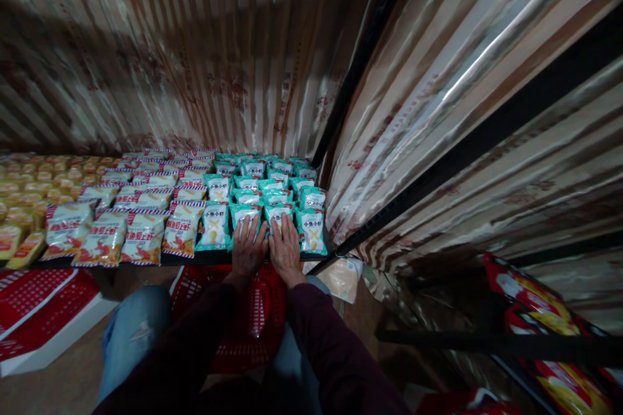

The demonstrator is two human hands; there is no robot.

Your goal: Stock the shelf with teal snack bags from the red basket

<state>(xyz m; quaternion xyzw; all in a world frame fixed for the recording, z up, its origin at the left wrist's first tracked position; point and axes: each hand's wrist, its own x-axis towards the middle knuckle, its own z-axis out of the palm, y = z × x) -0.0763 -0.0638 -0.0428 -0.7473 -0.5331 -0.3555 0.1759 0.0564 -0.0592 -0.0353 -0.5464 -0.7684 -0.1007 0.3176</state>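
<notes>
A low dark shelf carries rows of snack packets. Teal packets fill its right end, red-and-white striped packets its middle, yellow packets its left. My left hand and my right hand lie side by side, fingers stretched flat, on the front row of teal packets. Each hand rests on top of a packet; neither grips anything. Dark sleeves cover both forearms.
A red plastic basket sits below my arms in front of the shelf. A second red basket lies at the left on the floor. Striped plastic curtains hang behind and to the right. Red packets lie on a right-hand shelf.
</notes>
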